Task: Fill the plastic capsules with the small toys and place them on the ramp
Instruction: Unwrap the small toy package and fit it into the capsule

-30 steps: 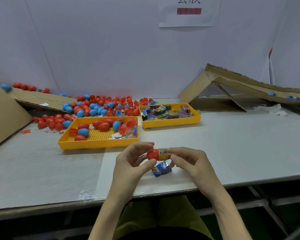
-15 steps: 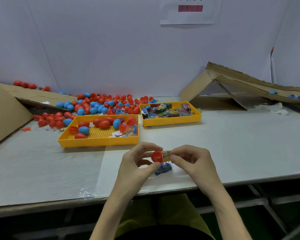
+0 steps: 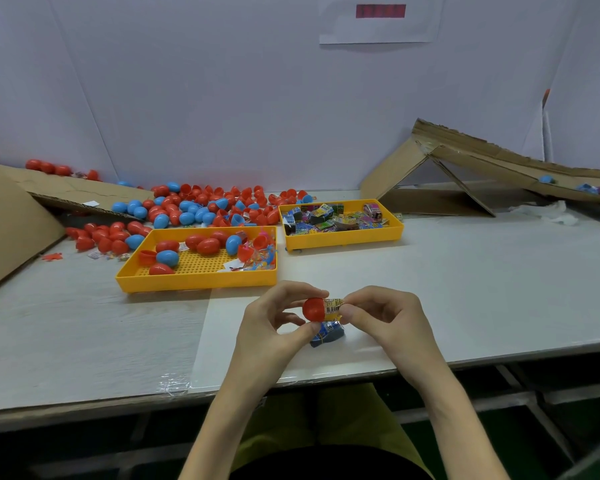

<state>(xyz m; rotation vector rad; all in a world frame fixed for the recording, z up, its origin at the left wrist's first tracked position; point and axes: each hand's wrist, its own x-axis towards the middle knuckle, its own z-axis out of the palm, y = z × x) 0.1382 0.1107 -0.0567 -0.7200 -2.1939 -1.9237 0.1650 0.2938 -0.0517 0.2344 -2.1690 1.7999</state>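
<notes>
Toy packet (image 3: 334, 305) going into red capsule half (image 3: 314, 309)
Left hand (image 3: 274, 327) pinches the half just above the tabletop (image 3: 465, 289); right hand (image 3: 385, 317) fingers (image 3: 353, 311) pinch the packet, pushed deeper than a second ago. Closing it and the ramp (image 3: 492, 161) trip remain.

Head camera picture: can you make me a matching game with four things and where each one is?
Things:
1. red capsule half
2. yellow toy packet
3. blue toy packet
4. cardboard ramp

Places:
A. lying on the table, just below the hands
B. pinched by the right hand
C. at the far right of the table
D. gripped by the left hand

Pairs: 1-D, 2-B, 3-A, 4-C
</notes>
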